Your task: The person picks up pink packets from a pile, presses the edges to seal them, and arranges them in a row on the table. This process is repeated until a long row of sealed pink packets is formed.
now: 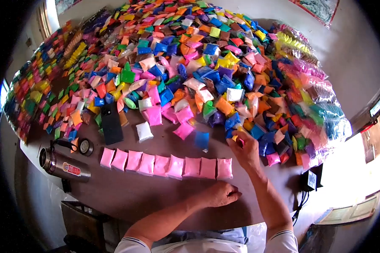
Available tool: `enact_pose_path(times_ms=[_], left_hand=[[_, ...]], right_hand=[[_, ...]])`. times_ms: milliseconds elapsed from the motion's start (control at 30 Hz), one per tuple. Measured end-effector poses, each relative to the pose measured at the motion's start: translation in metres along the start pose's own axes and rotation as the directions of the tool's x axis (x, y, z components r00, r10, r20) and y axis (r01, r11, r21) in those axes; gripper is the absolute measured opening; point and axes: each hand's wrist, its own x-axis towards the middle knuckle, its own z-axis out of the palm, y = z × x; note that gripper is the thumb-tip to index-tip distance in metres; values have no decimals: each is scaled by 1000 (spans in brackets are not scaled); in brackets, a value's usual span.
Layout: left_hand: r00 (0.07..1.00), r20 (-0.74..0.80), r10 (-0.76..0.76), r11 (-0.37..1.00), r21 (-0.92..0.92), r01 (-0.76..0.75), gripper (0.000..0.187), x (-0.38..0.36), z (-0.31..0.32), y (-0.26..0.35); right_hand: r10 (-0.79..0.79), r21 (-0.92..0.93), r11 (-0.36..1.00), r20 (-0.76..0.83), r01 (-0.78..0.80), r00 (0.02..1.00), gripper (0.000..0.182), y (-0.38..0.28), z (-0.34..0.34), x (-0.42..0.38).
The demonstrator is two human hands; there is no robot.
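My right hand reaches to the near edge of a big heap of small coloured packets. Its fingers are pinched together there, with a bit of pink showing between them; what they hold is too small to make out. My left hand rests curled closed on the brown table, with nothing visible in it. Just beyond it runs a neat side-by-side row of pink packets. Between row and heap lie a white packet, a blue packet and a loose pink packet.
At the left a steel flask lies on its side, its round lid near it. A black phone leans against the heap. Larger clear bags of packets bound the right side. A black box with cables sits at the right edge.
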Motion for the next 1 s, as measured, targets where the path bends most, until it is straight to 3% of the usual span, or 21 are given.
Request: enact_pose_path(times_ms=[33,67,133,167,233,367,400,467,567,667,767,833,900,967,1000], left_hand=[[1000,19,6,999,40,-7,28,1,1,-4],[1000,8,4,999,41,-5,28,2,0,-5],[997,39,-60,994,88,57,29,1,-3,3],[998,29,-62,994,89,59,29,0,-7,7],[994,100,-54,995,92,45,33,-1,-16,15],[992,100,-77,996,55,72,39,0,-10,9],[999,42,-2,999,-37,3,41,0,0,-3],[997,-32,68,990,-124,-71,43,0,7,-10],[999,12,46,999,0,-46,42,0,5,-8],[993,4,114,988,109,-114,37,1,10,-8],[990,-76,117,959,266,-93,32,1,31,-11],[851,-111,514,734,571,-368,25,-1,48,-24],[840,-113,530,745,535,-399,21,5,76,-49],[832,-120,542,759,496,-423,17,6,67,-43],[941,-5,339,852,426,-305,19,0,37,-14]], right_hand=[[-150,-77,986,-14,149,989,44,3,5,15],[-157,-75,985,-6,157,988,44,0,8,25],[-217,-314,926,12,210,976,64,-13,14,42],[-153,-387,905,89,176,984,86,-11,18,52],[-194,-396,891,110,222,975,91,-11,30,66],[-222,-445,851,174,278,959,100,-13,49,90],[-214,-466,838,197,283,957,101,-12,54,93],[-221,-492,819,203,295,954,98,-3,65,102],[-256,-511,806,154,299,954,85,-2,72,113],[-265,-492,818,140,299,954,81,-6,75,118],[-226,-516,812,155,274,962,77,-9,77,121],[-201,-537,803,166,260,965,75,-15,76,129],[-66,-605,757,305,246,950,58,-24,67,135],[-135,-587,754,301,295,944,51,-28,56,150],[-209,-562,750,297,348,932,44,-34,55,157]])
